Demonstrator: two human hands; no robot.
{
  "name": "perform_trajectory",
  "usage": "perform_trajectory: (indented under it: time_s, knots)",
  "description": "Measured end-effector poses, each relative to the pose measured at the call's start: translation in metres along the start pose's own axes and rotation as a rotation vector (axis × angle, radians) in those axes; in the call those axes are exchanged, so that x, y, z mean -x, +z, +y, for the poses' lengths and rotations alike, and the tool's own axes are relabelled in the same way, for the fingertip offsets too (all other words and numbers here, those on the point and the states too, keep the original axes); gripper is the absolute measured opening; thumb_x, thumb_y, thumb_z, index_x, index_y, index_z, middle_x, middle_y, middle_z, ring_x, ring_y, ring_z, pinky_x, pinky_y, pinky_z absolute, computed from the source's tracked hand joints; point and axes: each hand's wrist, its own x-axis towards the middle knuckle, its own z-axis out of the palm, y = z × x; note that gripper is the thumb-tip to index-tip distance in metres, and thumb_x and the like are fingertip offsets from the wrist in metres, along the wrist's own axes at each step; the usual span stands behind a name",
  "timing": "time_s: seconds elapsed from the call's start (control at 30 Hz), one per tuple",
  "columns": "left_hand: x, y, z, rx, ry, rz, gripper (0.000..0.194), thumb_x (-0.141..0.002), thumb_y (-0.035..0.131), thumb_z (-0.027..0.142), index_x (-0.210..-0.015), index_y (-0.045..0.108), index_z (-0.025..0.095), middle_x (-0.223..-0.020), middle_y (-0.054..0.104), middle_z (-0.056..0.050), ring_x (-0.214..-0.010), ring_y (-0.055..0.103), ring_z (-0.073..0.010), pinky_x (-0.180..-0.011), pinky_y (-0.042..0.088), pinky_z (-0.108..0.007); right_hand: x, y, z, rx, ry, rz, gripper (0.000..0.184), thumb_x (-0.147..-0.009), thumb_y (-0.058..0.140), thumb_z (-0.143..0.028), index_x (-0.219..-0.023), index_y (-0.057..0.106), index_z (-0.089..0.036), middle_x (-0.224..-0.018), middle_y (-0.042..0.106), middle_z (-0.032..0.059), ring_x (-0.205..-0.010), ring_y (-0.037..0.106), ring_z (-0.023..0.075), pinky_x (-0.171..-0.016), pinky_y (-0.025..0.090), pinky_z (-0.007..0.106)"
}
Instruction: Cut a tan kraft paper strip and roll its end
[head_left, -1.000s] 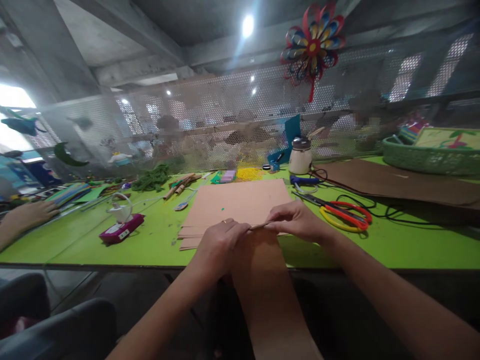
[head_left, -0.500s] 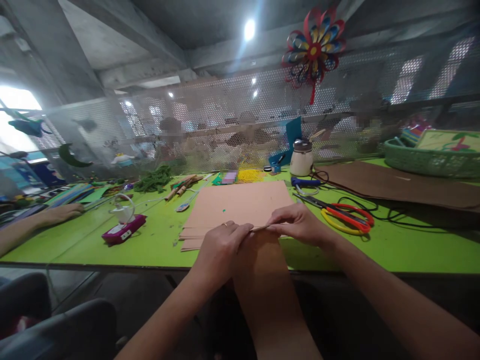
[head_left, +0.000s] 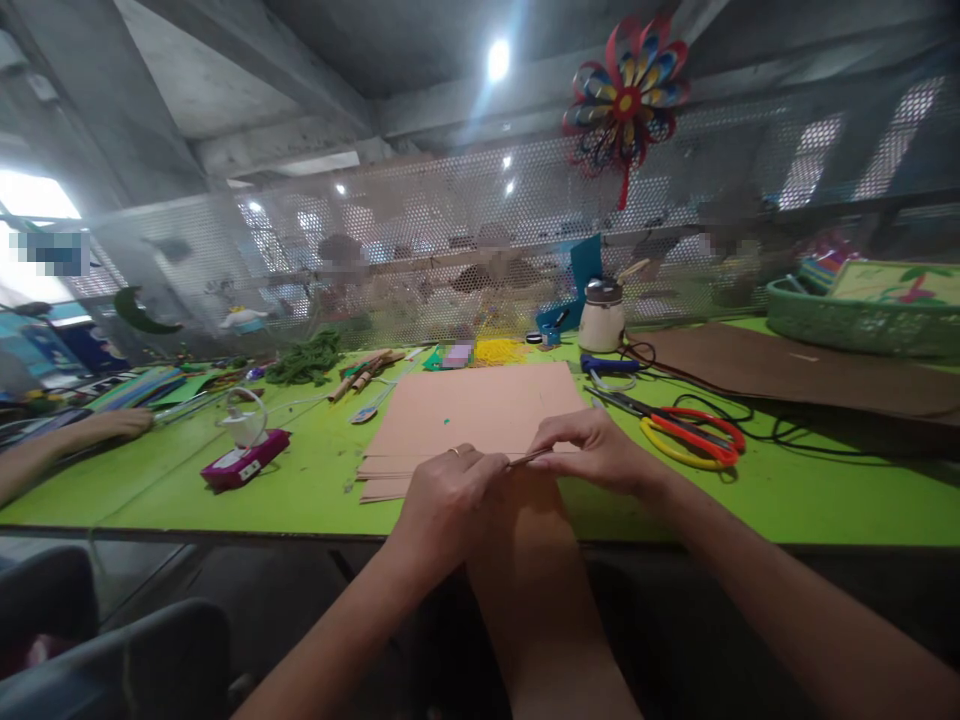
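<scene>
My left hand (head_left: 448,492) and my right hand (head_left: 592,452) pinch the top edge of a long tan sheet (head_left: 536,580) that hangs down from the table's front edge toward me. Both hands are closed on that edge, fingertips almost touching. Just behind them lies a stack of peach-coloured sheets (head_left: 472,410) flat on the green table (head_left: 315,480).
Red and yellow scissors (head_left: 686,435) lie right of the stack, near black cords, a white jar (head_left: 601,315) and a brown sheet (head_left: 795,365). A green basket (head_left: 862,320) stands far right. A magenta box (head_left: 244,460) sits left; another person's hand (head_left: 105,425) rests far left.
My hands have barely shifted on the sheet's edge. The other person's hand at far left has slid a little to the right along the table.
</scene>
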Motion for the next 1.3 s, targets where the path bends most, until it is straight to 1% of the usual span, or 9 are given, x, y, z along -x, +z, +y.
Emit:
perform_trajectory:
  time_s: [0.2, 0.37, 0.47, 0.57, 0.77, 0.9, 1.03, 1.17, 1.3]
  knots:
    - [0.000, 0.002, 0.002, -0.013, -0.013, 0.022, 0.017, -0.085, 0.046, 0.016, -0.087, 0.063, 0.017, -0.064, 0.061, -0.002, -0.059, 0.052, -0.0142, -0.055, 0.034, -0.024, 0.000, 0.000, 0.004, 0.001, -0.014, 0.023, 0.013, -0.075, 0.065, -0.027, -0.075, 0.070, -0.014, -0.071, 0.068, 0.0048, -0.067, 0.060, 0.0136, -0.062, 0.046, 0.023]
    - [-0.001, 0.003, 0.001, 0.023, -0.097, -0.094, 0.016, -0.086, 0.046, 0.017, -0.087, 0.062, 0.017, -0.072, 0.064, -0.004, -0.067, 0.058, -0.0158, -0.060, 0.039, -0.025, 0.000, 0.001, 0.003, 0.028, -0.020, 0.043, 0.012, -0.076, 0.065, -0.025, -0.074, 0.070, -0.014, -0.070, 0.068, 0.0048, -0.066, 0.060, 0.0134, -0.061, 0.046, 0.022]
    - [-0.003, 0.003, 0.000, 0.043, -0.126, -0.142, 0.017, -0.086, 0.045, 0.017, -0.088, 0.062, 0.016, -0.075, 0.065, -0.005, -0.072, 0.060, -0.0166, -0.064, 0.041, -0.025, 0.001, 0.004, 0.002, 0.046, -0.039, 0.034, 0.013, -0.077, 0.063, -0.024, -0.080, 0.071, -0.014, -0.074, 0.069, 0.0060, -0.069, 0.061, 0.0140, -0.063, 0.046, 0.022]
    - [-0.007, 0.004, 0.000, 0.046, -0.128, -0.171, 0.019, -0.087, 0.043, 0.019, -0.087, 0.062, 0.016, -0.077, 0.066, -0.006, -0.073, 0.061, -0.0169, -0.065, 0.042, -0.025, 0.001, 0.007, 0.005, 0.044, -0.053, 0.014, 0.015, -0.078, 0.062, -0.024, -0.086, 0.071, -0.014, -0.078, 0.070, 0.0069, -0.072, 0.063, 0.0145, -0.065, 0.047, 0.022]
    - [-0.010, 0.008, -0.006, 0.121, -0.152, -0.190, 0.019, -0.086, 0.046, 0.022, -0.090, 0.064, 0.019, -0.082, 0.069, -0.003, -0.074, 0.062, -0.0163, -0.065, 0.041, -0.024, 0.001, 0.007, 0.010, 0.032, -0.041, 0.005, 0.018, -0.079, 0.061, -0.026, -0.085, 0.072, -0.013, -0.074, 0.071, 0.0061, -0.067, 0.063, 0.0136, -0.061, 0.046, 0.020]
    - [-0.005, 0.007, -0.015, 0.140, -0.189, -0.229, 0.020, -0.088, 0.046, 0.023, -0.090, 0.065, 0.019, -0.082, 0.070, -0.002, -0.073, 0.063, -0.0156, -0.064, 0.041, -0.023, 0.000, 0.006, 0.011, 0.052, 0.002, 0.039, 0.016, -0.076, 0.063, -0.026, -0.081, 0.073, -0.014, -0.073, 0.071, 0.0056, -0.066, 0.063, 0.0140, -0.059, 0.046, 0.020]
    - [0.003, 0.008, -0.022, 0.043, -0.206, -0.279, 0.023, -0.089, 0.042, 0.024, -0.087, 0.064, 0.017, -0.080, 0.069, -0.004, -0.073, 0.063, -0.0174, -0.063, 0.040, -0.024, 0.000, 0.007, 0.012, 0.090, 0.054, 0.076, 0.014, -0.074, 0.064, -0.025, -0.076, 0.073, -0.013, -0.069, 0.071, 0.0054, -0.064, 0.061, 0.0144, -0.057, 0.044, 0.021]
    - [0.008, 0.011, -0.023, -0.073, -0.196, -0.320, 0.021, -0.089, 0.041, 0.020, -0.086, 0.061, 0.015, -0.078, 0.066, -0.005, -0.072, 0.061, -0.0178, -0.063, 0.039, -0.025, -0.001, 0.008, 0.012, 0.079, 0.113, 0.092, 0.015, -0.072, 0.064, -0.024, -0.072, 0.073, -0.012, -0.065, 0.070, 0.0060, -0.061, 0.060, 0.0141, -0.055, 0.043, 0.021]
    - [0.008, 0.014, -0.022, -0.062, -0.164, -0.310, 0.019, -0.089, 0.040, 0.022, -0.089, 0.058, 0.015, -0.079, 0.064, -0.006, -0.072, 0.058, -0.0184, -0.063, 0.038, -0.026, -0.001, 0.008, 0.015, 0.029, 0.180, 0.089, 0.019, -0.072, 0.064, -0.027, -0.071, 0.072, -0.011, -0.061, 0.067, 0.0045, -0.055, 0.056, 0.0122, -0.049, 0.038, 0.020]
